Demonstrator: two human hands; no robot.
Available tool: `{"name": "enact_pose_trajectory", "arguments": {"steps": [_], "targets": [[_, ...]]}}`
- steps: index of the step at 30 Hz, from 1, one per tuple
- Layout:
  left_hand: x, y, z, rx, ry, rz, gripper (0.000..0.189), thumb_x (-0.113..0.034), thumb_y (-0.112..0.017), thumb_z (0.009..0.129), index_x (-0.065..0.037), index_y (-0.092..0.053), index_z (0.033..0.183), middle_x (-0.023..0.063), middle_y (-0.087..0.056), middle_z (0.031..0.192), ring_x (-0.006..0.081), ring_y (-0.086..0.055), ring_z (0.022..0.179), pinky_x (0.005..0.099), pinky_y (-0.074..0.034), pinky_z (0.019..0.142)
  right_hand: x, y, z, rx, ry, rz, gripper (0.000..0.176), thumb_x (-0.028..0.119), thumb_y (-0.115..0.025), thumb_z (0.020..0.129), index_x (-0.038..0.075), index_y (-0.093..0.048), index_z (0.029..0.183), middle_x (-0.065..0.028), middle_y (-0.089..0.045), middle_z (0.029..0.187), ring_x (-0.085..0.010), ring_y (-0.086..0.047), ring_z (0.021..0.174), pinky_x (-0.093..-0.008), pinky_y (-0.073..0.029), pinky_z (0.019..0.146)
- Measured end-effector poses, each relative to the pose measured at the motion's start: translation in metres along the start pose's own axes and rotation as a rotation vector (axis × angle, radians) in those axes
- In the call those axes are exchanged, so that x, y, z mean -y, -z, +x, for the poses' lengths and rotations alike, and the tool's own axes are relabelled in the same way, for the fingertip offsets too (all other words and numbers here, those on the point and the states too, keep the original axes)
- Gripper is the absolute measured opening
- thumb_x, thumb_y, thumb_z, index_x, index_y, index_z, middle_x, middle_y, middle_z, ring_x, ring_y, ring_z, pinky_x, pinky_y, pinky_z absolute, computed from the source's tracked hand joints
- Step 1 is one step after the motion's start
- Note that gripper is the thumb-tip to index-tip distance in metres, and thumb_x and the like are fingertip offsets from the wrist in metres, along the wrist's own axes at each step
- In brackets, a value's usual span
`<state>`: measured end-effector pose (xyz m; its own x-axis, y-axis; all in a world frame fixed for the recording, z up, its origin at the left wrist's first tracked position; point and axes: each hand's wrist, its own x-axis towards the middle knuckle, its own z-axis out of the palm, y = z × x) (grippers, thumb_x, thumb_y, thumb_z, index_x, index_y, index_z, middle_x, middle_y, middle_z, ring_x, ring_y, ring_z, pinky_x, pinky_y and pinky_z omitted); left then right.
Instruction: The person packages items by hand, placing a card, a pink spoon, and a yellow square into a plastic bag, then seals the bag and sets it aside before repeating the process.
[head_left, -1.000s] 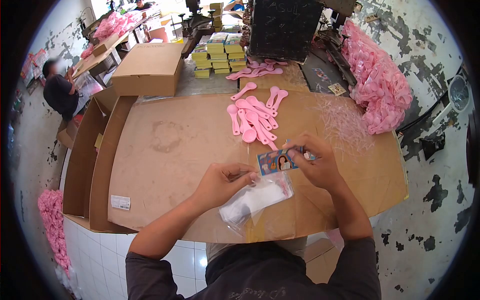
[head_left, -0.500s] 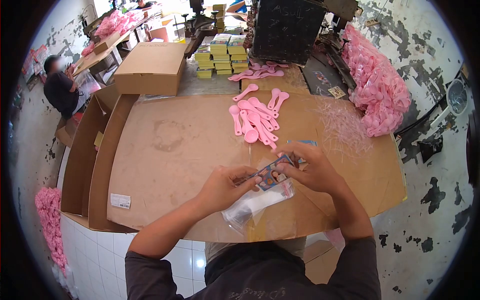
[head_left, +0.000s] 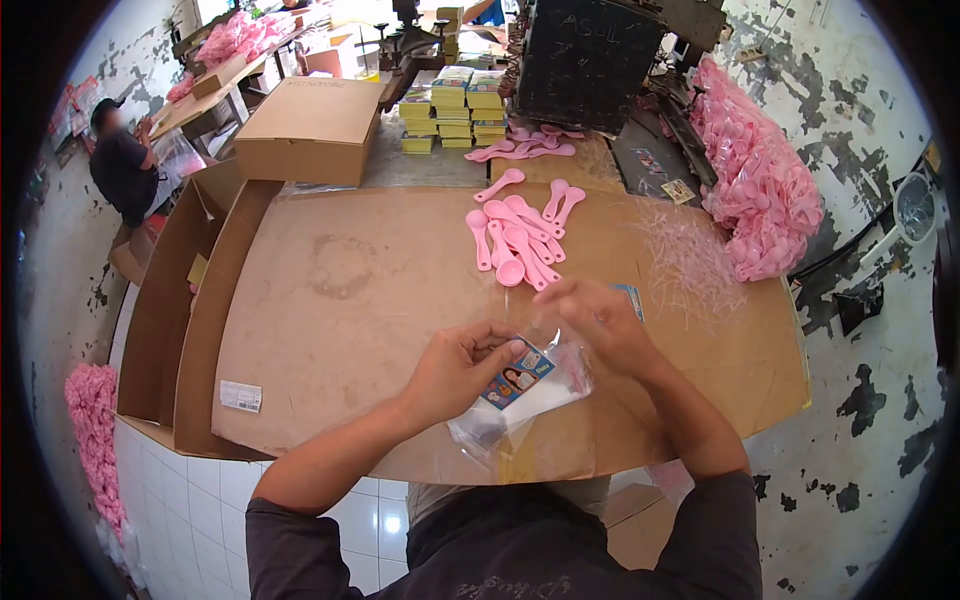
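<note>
Pinched in my left hand [head_left: 462, 368] is a small blue printed card [head_left: 520, 378], held over clear plastic bags [head_left: 478, 428] near the front edge of the cardboard sheet [head_left: 330, 350]. My right hand [head_left: 598, 322] is raised just right of the card; its fingers are blurred by motion, so what they hold, if anything, is unclear. Another blue card [head_left: 632, 300] lies partly behind that hand. Beyond both hands is a loose pile of pink spoons [head_left: 515, 240].
A closed carton [head_left: 305, 130] stands at back left, above a long open box [head_left: 165, 330]. Stacked cards [head_left: 452, 100] and a black metal box [head_left: 580, 65] are at the back. Bagged pink spoons [head_left: 755, 170] lie right, near thin plastic strips [head_left: 685, 260]. A person [head_left: 125, 165] sits far left.
My right hand has let go of the card and lifted slightly up and right. The card now tilts the other way in my left hand. The view has shifted slightly.
</note>
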<state>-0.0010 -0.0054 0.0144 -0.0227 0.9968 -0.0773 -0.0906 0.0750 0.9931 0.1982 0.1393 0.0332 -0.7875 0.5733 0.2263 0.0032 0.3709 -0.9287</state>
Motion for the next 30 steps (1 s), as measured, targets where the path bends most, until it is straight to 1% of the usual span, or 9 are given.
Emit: {"name": "enact_pose_trajectory", "arguments": {"steps": [3, 6, 9, 12, 15, 18, 21, 27, 30], "targets": [[0.006, 0.000, 0.004, -0.045, -0.077, -0.001, 0.023, -0.014, -0.063, 0.104, 0.003, -0.066, 0.119, 0.0070, -0.075, 0.101, 0.0075, -0.069, 0.087, 0.0234, -0.057, 0.075, -0.028, 0.017, 0.021, -0.197, 0.043, -0.638, 0.032, 0.026, -0.068, 0.097, 0.003, -0.069, 0.119, -0.0143, -0.071, 0.108, -0.0282, -0.067, 0.100, -0.0384, -0.053, 0.085], [0.007, 0.000, 0.005, -0.050, -0.115, -0.023, 0.023, -0.015, -0.063, 0.104, 0.003, -0.066, 0.119, 0.0061, -0.075, 0.101, 0.0069, -0.069, 0.086, 0.0229, -0.057, 0.075, -0.042, 0.014, 0.031, -0.144, -0.056, -0.838, 0.030, 0.022, -0.068, 0.095, 0.002, -0.070, 0.118, -0.0140, -0.071, 0.104, -0.0301, -0.067, 0.091, -0.0399, -0.053, 0.083], [0.003, 0.003, 0.004, -0.050, -0.090, -0.004, 0.024, -0.014, -0.063, 0.104, 0.003, -0.065, 0.121, 0.0066, -0.075, 0.102, 0.0070, -0.069, 0.087, 0.0231, -0.057, 0.075, -0.040, 0.011, 0.035, -0.227, -0.135, -0.675, 0.026, 0.019, -0.069, 0.095, 0.004, -0.072, 0.115, -0.0096, -0.069, 0.097, -0.0179, -0.066, 0.085, -0.0334, -0.052, 0.074], [0.009, 0.006, 0.007, -0.040, -0.116, -0.055, 0.024, -0.013, -0.063, 0.104, 0.002, -0.064, 0.123, 0.0070, -0.075, 0.102, 0.0076, -0.070, 0.086, 0.0235, -0.058, 0.073, -0.027, 0.021, 0.038, -0.453, 0.047, -0.629, 0.024, 0.006, -0.068, 0.091, 0.001, -0.071, 0.114, -0.0122, -0.069, 0.097, -0.0241, -0.067, 0.079, -0.0352, -0.054, 0.074], [0.003, 0.007, 0.006, -0.062, -0.067, -0.087, 0.025, -0.012, -0.063, 0.104, 0.002, -0.062, 0.125, 0.0075, -0.075, 0.103, 0.0085, -0.071, 0.087, 0.0237, -0.059, 0.073, 0.010, 0.037, 0.028, -0.542, 0.350, -0.644, 0.020, 0.001, -0.067, 0.093, -0.001, -0.071, 0.113, -0.0093, -0.068, 0.096, -0.0165, -0.067, 0.080, -0.0284, -0.054, 0.072], [0.006, 0.006, 0.007, -0.076, -0.083, -0.105, 0.026, -0.012, -0.063, 0.104, 0.002, -0.062, 0.126, 0.0079, -0.075, 0.104, 0.0090, -0.071, 0.087, 0.0234, -0.059, 0.074, 0.033, 0.038, 0.008, -0.358, 0.119, -0.100, 0.015, 0.001, -0.066, 0.096, -0.002, -0.071, 0.110, -0.0057, -0.066, 0.095, -0.0113, -0.066, 0.080, -0.0251, -0.054, 0.073], [0.008, 0.006, 0.008, -0.067, -0.081, -0.089, 0.027, -0.012, -0.063, 0.104, 0.002, -0.062, 0.127, 0.0082, -0.075, 0.104, 0.0092, -0.071, 0.088, 0.0235, -0.059, 0.074, 0.040, 0.037, 0.001, -0.362, 0.067, 0.026, 0.012, 0.003, -0.065, 0.098, -0.003, -0.071, 0.107, -0.0038, -0.064, 0.095, -0.0081, -0.064, 0.081, -0.0240, -0.055, 0.073], [0.009, 0.006, 0.009, -0.048, -0.082, -0.058, 0.026, -0.015, -0.064, 0.104, 0.003, -0.066, 0.122, 0.0068, -0.076, 0.100, 0.0068, -0.069, 0.086, 0.0223, -0.057, 0.072, 0.037, 0.037, -0.003, -0.205, 0.102, -0.067, 0.012, 0.001, -0.064, 0.098, -0.002, -0.071, 0.107, -0.0040, -0.064, 0.094, -0.0082, -0.062, 0.082, -0.0239, -0.051, 0.073], [0.003, 0.006, 0.006, -0.004, -0.017, 0.009, 0.026, -0.016, -0.064, 0.104, 0.004, -0.069, 0.120, 0.0064, -0.076, 0.101, 0.0059, -0.068, 0.087, 0.0236, -0.056, 0.074, 0.036, 0.038, -0.002, -0.218, 0.094, -0.127, 0.013, 0.001, -0.064, 0.097, -0.002, -0.071, 0.108, -0.0039, -0.063, 0.095, -0.0082, -0.061, 0.082, -0.0241, -0.049, 0.073]]}}
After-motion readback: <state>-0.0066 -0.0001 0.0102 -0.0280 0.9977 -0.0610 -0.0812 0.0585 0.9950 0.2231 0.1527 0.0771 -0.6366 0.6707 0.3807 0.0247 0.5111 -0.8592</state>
